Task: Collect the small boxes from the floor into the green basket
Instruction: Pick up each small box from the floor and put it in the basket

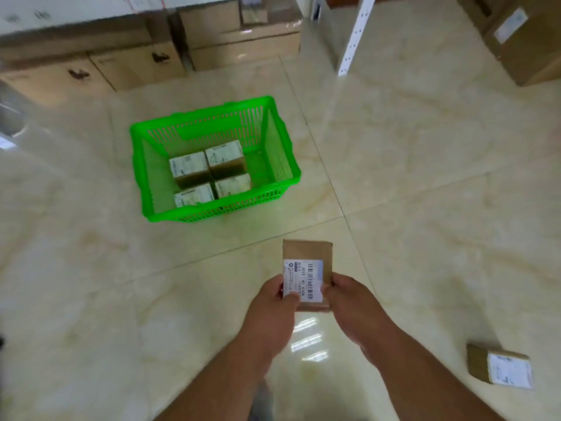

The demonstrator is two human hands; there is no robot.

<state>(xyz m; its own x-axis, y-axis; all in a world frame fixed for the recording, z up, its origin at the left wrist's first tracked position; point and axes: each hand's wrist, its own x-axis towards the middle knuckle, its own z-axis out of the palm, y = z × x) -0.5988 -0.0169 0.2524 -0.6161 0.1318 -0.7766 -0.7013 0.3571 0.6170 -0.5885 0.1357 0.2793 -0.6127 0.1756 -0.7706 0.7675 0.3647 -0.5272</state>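
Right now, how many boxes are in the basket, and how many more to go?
Done: four boxes sit in the green basket, packed two by two. In hand: the left hand and right hand hold a fifth box above the floor, short of the basket. Left: one box on the floor, at the lower right. Any others would be out of view.

Small brown cardboard boxes with white printed labels: six are showing in all.
In the basket: four are sitting inside (pixel 190 168) (pixel 225 155) (pixel 194 194) (pixel 233 185), packed two by two.
In the hands: one is being held up (pixel 306 273).
On the glossy cream floor tiles: one is lying at lower right (pixel 499 366).
Bright green slatted plastic basket (pixel 282 165): one is standing there.
Bare hands: two are showing, left (pixel 271 302) and right (pixel 353 302).
Large brown cardboard cartons along the far wall (pixel 136 68): several are stacking up; blur is preventing an exact count.
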